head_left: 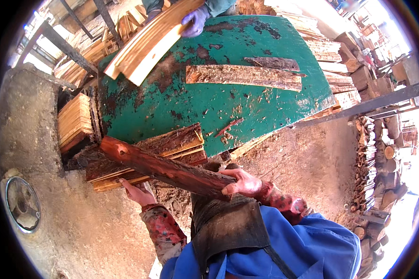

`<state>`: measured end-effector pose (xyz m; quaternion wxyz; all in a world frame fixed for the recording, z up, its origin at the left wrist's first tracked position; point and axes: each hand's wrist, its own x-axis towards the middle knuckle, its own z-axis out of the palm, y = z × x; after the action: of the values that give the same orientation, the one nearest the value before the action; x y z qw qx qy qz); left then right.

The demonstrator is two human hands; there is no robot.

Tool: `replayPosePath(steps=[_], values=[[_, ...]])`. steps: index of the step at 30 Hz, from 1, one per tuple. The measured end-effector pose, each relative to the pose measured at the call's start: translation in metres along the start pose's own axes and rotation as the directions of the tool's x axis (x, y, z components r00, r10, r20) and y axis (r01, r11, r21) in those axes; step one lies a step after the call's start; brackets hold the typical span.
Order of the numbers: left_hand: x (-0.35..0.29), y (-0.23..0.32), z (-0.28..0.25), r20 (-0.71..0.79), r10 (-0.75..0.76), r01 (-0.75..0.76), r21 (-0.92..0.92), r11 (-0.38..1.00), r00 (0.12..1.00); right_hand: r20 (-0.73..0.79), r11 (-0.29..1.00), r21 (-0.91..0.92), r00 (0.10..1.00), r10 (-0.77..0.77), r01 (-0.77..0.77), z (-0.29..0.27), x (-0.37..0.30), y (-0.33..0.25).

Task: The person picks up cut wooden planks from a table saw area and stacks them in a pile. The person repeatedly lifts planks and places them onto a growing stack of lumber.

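Note:
My right hand (pixel 243 182) is closed round the near end of a reddish-brown bark-covered wood slab (pixel 165 168), thumb on top. The slab slants up and left across a stack of bark-edged boards (pixel 184 151) at the table's near left corner. Below the slab, beside the stack's near edge, is my left hand (pixel 138 193), with a finger stretched out. Part of that hand is hidden, and I cannot tell whether it touches the slab. On the green worn table (pixel 246 111) lie a long bark strip (pixel 242 76) and a shorter dark strip (pixel 277 63).
Across the table, a co-worker's purple-gloved hand (pixel 194 22) holds pale planks (pixel 156 39). A machine with a handwheel (pixel 23 204) stands at left. A metal rail (pixel 372 103) runs along the right, with stacked logs (pixel 391 151) beyond. Bark bits (pixel 228 128) litter the table.

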<state>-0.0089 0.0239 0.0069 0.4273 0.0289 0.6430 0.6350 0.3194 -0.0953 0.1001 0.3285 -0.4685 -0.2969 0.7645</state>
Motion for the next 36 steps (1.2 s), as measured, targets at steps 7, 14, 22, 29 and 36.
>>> replayPosePath(steps=[7, 14, 22, 29, 36], values=[[0.004, -0.002, 0.006, -0.073, 0.062, -0.057, 0.068, 0.996, 0.995, 0.171, 0.958, 0.206, 0.956, -0.238, 0.202, 0.018, -0.004, -0.049], [-0.006, -0.004, 0.012, -0.03, 0.089, -0.086, 0.081, 0.993, 0.996, 0.001, 0.879, 0.267, 0.911, -0.411, 0.396, 0.013, 0.015, -0.032], [0.024, -0.01, -0.012, -0.051, 0.039, -0.034, 0.086, 0.996, 0.998, -0.054, 0.904, 0.229, 0.932, -0.359, 0.361, 0.026, 0.017, -0.053], [-0.002, 0.009, 0.007, 0.021, 0.027, -0.028, 0.036, 0.999, 0.999, -0.296, 0.786, 0.285, 0.83, -0.472, 0.549, 0.03, 0.013, -0.085], [0.021, -0.012, -0.012, -0.058, -0.07, 0.074, 0.07, 0.995, 0.996, -0.415, 0.495, 0.029, 0.461, -0.784, 0.868, 0.044, 0.033, -0.152]])
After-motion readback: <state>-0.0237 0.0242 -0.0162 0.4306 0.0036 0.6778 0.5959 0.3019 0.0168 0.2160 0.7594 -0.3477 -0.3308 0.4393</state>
